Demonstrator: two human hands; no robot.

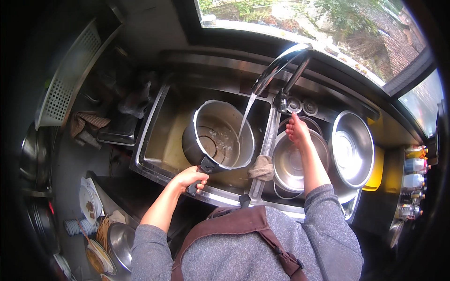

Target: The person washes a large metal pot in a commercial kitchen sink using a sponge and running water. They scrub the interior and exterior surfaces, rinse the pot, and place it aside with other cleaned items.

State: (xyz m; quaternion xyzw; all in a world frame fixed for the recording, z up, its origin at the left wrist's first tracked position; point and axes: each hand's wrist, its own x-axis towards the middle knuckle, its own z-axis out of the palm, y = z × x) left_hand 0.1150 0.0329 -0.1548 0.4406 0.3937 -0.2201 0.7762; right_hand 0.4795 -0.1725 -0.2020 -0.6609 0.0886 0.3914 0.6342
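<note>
My left hand (191,178) grips the black handle (207,165) of a metal pressure cooker pot (191,137). The pot tilts a little inside the left basin of a stainless steel sink (154,161). From the chrome tap (281,66) a stream of water (248,112) runs into it, and bubbling water covers its bottom. My right hand (297,130) is at the base of the tap, thumb and fingers on its small lever (285,113). A bunched grey-brown cloth (262,168) hangs over the divider between the basins, close to the pot.
Metal bowls (286,165) fill the right basin, and a large steel basin (351,151) leans at its right. Several bottles (415,181) line a shelf far right. Stacked plates (89,200), a steel bowl (121,242) and a striped cloth (88,123) lie to the left.
</note>
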